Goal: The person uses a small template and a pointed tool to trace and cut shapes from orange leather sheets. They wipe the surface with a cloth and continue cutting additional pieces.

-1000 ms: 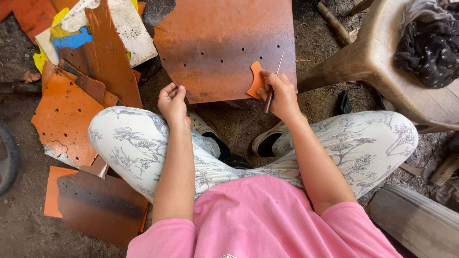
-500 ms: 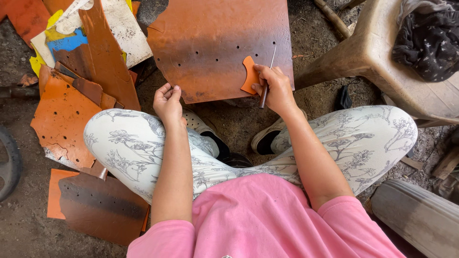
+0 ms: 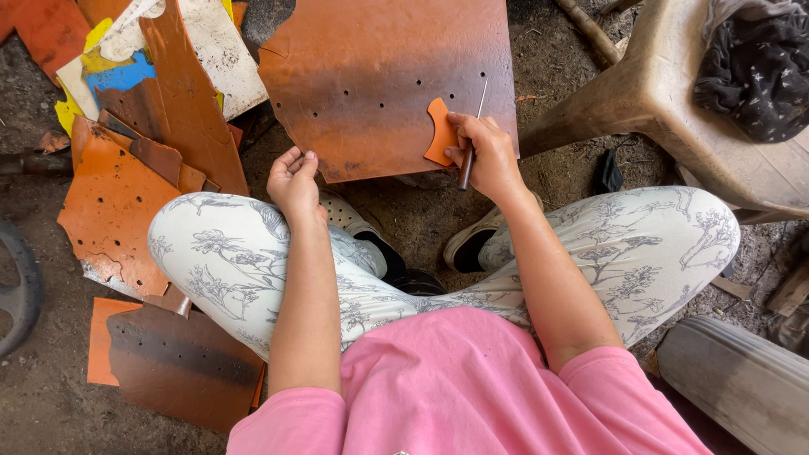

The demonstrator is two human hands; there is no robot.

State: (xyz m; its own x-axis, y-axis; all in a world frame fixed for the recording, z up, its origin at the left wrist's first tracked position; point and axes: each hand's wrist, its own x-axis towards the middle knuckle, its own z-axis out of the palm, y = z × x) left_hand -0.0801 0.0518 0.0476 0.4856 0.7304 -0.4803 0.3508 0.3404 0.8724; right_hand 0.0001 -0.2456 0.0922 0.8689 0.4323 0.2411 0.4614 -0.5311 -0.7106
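Note:
A large orange-brown sheet [image 3: 379, 76] with punched holes lies on the ground in front of me. My right hand [image 3: 487, 156] rests on its lower right part, gripping a thin metal awl [image 3: 472, 135] and a small orange cut-out piece [image 3: 438, 131] pressed against the sheet. My left hand [image 3: 293, 181] hovers at the sheet's lower left edge, fingers curled inward; I cannot tell if something small is inside them. My knees in patterned white trousers frame both forearms.
A pile of orange, brown, white and yellow sheet scraps [image 3: 143, 126] lies at the left. Another brown sheet [image 3: 181, 366] is by my left knee. A beige plastic stool [image 3: 674, 93] with dark cloth [image 3: 758, 59] stands at the right. A dark wheel edge [image 3: 17, 286] is far left.
My right hand has slid the cut-out piece and awl slightly left and up on the sheet. My left hand has stayed curled near the sheet's lower edge.

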